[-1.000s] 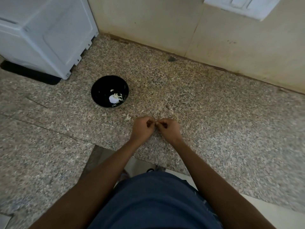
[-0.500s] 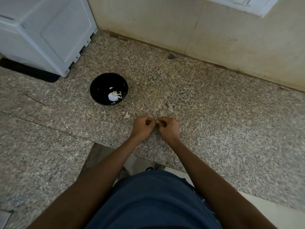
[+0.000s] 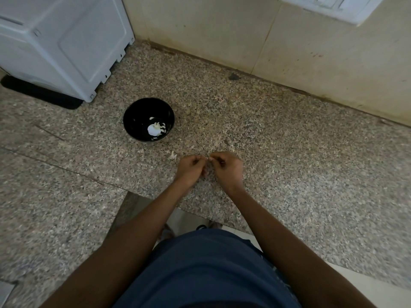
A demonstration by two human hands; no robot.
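Two hands meet in the head view, the only view I have. My feed shows the left hand and the right hand low over the speckled stone counter, knuckles up and fingers curled in. Their fingertips come together on a small pale bit, which both hands pinch between them. It is too small for me to tell what it is. Just left of the left fingers a pale scrap lies on the stone. Farther out from the fingers, up and to the left, stands a black bowl with white pieces in its bottom, well apart from both hands. Beyond the bowl sits a white appliance. Straight ahead of the fingers runs the cream wall, with a white switch plate at its top.
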